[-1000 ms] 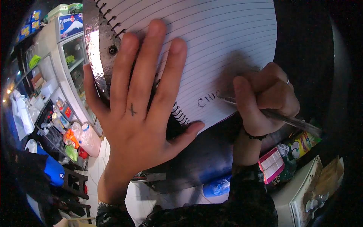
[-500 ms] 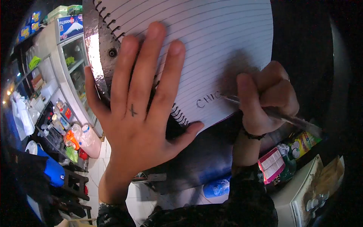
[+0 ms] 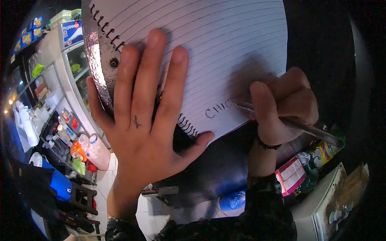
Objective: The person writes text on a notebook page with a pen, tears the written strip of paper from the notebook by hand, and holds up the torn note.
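My left hand (image 3: 140,136) lies flat with its fingers spread over the spiral binding and the left part of a lined notebook (image 3: 225,44). A small dark mark shows at the base of one finger. In my right hand (image 3: 281,104) is a clear-barrelled pen (image 3: 309,129), pinched between thumb and fingers, its tip at the paper beside the handwritten letters "CHIC" (image 3: 218,108). A dark bracelet circles the right wrist. Under the left fingers, a shiny silvery strip (image 3: 96,60) runs along the notebook's left side.
At the left stand a glass-door cabinet (image 3: 72,56), shelves with bottles and bags, a pink container (image 3: 98,152) and a blue container (image 3: 60,186). A blue bag (image 3: 233,201) lies below the dark table (image 3: 201,180). Packets and a worn white appliance (image 3: 317,213) are at lower right.
The notebook and my left hand appear shifted slightly left and down as the view moves. The pen stays in my right hand, its tip still by the last letter.
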Demonstrator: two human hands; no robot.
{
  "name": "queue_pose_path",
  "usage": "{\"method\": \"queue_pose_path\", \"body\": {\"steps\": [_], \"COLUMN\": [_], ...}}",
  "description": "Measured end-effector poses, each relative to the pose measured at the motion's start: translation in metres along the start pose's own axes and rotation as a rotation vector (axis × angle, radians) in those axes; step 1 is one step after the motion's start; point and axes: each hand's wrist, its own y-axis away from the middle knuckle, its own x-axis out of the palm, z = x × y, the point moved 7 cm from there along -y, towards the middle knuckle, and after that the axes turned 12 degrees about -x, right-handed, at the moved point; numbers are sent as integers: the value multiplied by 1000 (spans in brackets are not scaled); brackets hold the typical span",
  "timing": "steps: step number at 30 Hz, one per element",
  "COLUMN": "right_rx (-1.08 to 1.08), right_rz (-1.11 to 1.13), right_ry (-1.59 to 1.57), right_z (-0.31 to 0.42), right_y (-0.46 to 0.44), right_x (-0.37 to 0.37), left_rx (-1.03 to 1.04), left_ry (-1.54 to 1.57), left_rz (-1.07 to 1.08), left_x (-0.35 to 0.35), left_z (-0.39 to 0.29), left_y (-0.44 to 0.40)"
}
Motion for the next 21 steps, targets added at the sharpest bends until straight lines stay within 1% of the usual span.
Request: {"method": "queue_pose_path", "body": {"steps": [2, 5, 9, 11, 14, 17, 18, 20, 21], "right_rx": [18, -39, 57, 70, 68, 34, -111, -253, -210], "right_rz": [28, -9, -112, -122, -80, -55, 18, 93, 95], "right_ry": [20, 0, -25, -53, -56, -80, -3, 77, 77], "right_z": [-2, 0, -4, -5, -5, -7, -1, 8, 7], "right_y": [0, 3, 7, 7, 6, 1, -4, -6, -6], "right_x": [1, -3, -7, -7, -5, -2, 2, 6, 7], "left_rx": [3, 12, 16, 14, 13, 14, 16, 19, 19], "left_ry": [0, 9, 8, 6, 0, -5, -6, -5, -4], "left_rz": [-11, -13, -8, -10, -9, -9, -8, -6, -4], "left_x": [-1, -2, -2, 3, 4, 2, 1, 1, 2], "left_z": [0, -1, -1, -3, -4, -3, -2, -1, -2], "left_y": [0, 0, 1, 1, 3, 2, 0, -1, 0]}}
